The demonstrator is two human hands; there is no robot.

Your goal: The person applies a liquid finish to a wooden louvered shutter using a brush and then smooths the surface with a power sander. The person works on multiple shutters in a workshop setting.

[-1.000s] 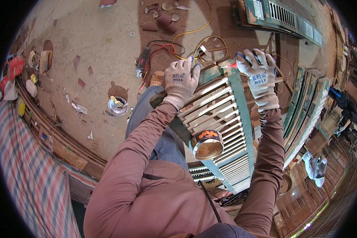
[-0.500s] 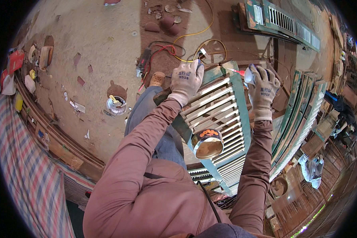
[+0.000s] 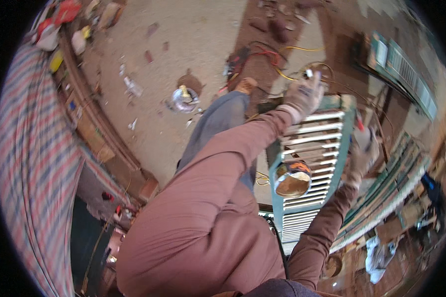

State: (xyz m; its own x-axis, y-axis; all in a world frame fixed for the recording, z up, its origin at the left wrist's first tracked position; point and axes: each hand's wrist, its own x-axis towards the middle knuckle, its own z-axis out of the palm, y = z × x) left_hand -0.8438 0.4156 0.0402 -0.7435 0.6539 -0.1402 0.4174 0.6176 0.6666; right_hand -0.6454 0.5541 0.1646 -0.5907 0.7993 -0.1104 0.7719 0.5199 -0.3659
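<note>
Between the two hands lies one long louvred wooden shutter panel (image 3: 344, 143) with a green frame and pale slats, running back toward the body. The left hand (image 3: 305, 96), in a grey glove, rests at its far end; whether it grips the edge cannot be told. The right hand (image 3: 365, 151), gloved alike and blurred, seems closed around one small red-tipped white object (image 3: 360, 123) just beside the frame. Nearer the body than both hands, one short round open tin (image 3: 293, 178) with orange patches sits on the slats.

The work appears under way: the frame is green and the slats look pale, but which parts are finished and which remain cannot be told. Right of the right hand leans a stack of green shutters (image 3: 384, 185), at least three; beyond it lies another green louvred pile (image 3: 406, 74), at least two. One small pale tub (image 3: 185, 100) stands on the floor, well left of the left hand.
</note>
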